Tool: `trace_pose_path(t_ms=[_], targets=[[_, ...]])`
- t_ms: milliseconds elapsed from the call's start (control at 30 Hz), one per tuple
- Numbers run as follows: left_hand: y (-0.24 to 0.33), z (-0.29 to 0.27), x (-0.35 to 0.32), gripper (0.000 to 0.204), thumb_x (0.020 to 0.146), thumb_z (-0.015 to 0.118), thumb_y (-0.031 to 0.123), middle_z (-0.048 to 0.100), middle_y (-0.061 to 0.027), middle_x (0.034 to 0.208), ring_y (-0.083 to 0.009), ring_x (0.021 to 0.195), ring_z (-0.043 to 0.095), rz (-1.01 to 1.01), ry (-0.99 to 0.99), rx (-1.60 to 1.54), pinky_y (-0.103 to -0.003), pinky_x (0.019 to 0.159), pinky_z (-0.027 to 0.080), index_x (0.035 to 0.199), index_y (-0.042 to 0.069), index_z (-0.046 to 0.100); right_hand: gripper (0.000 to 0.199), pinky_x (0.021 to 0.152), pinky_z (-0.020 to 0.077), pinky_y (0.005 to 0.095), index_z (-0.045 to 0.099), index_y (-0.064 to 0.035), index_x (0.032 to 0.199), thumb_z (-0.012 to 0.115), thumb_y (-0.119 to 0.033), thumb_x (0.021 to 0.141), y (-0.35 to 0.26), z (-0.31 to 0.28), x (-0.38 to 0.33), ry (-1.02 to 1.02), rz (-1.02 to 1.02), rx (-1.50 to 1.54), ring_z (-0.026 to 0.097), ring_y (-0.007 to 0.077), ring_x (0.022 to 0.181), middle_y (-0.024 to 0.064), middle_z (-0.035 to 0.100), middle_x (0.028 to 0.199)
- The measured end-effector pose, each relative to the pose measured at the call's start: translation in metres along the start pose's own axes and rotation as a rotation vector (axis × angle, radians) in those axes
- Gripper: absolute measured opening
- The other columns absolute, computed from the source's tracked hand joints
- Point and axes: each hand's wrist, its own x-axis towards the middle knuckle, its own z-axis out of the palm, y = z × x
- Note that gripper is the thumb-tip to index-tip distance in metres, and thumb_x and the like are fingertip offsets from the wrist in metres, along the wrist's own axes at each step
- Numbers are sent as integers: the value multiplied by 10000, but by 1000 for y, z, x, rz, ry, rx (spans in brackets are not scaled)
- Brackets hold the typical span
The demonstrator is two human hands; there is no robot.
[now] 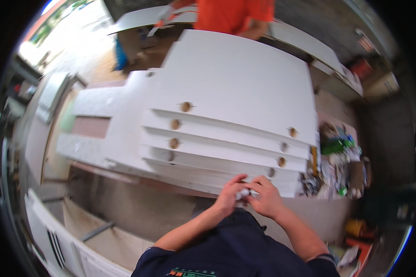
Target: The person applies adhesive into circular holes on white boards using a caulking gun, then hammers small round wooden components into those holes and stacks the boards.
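Nearest the camera is the wearer's dark navy shirt (245, 240), with coloured print on the chest. Just beyond it, in front of the near edge of the stacked boards, a small whitish thing (241, 195) sits between the two hands. It looks pale and rather shiny; blur and the fingers around it hide its exact shape.

The left hand (227, 197) has its fingers curled in, narrowly closed around the small thing, the index finger reaching forward past it. The right hand (266, 199) has its fingers bent and its thumb brought close to them, the tips meeting the thing from the right; whether they grip it or only touch it, I cannot tell. The left forearm slants up and rightward from the lower edge, the right one up and leftward, so the hands meet before the body, palms turned inward.

From left to right around them: a white panel with dark stripes (55, 244) stands at lower left; ahead lies a stepped stack of white boards (240, 78), round holes (186, 106) along its near edges; across it is a co-worker in an orange shirt (226, 16); at right is a cluttered table (349, 131).
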Motion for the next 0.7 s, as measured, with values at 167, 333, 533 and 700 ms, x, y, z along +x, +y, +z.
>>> trace_pose_path(t_ms=[167, 333, 533, 700], targets=[[12, -14, -21, 459, 809, 500, 164, 606, -84, 1026, -185, 882, 622, 47, -130, -37, -345, 651, 514, 1242, 14, 542, 346, 734, 518, 373, 700, -85, 986, 761, -66, 647, -12, 21, 8, 144, -291, -28, 619, 287, 872, 69, 648, 1066], [23, -34, -44, 448, 832, 483, 204, 625, -74, 974, -172, 792, 624, 146, -84, -141, -320, 596, 490, 1232, 15, 552, 242, 731, 505, 373, 714, -79, 868, 756, -40, 633, -32, 34, 34, 128, -519, -62, 614, 273, 861, 62, 667, 1048], [51, -69, -67, 475, 870, 490, 265, 619, -111, 951, -190, 799, 619, 323, -167, -236, -323, 599, 542, 1259, -7, 525, 137, 742, 505, 365, 702, -62, 832, 724, 3, 713, -60, 47, 87, -38, -466, 221, 616, 278, 840, 71, 692, 950], [62, -100, -88, 467, 838, 506, 158, 585, -137, 986, -220, 797, 613, 421, 126, -396, -330, 583, 536, 1263, -33, 471, 61, 742, 516, 339, 692, -42, 843, 699, -14, 790, -73, 66, 168, 272, -495, 122, 627, 269, 857, 81, 699, 916]])
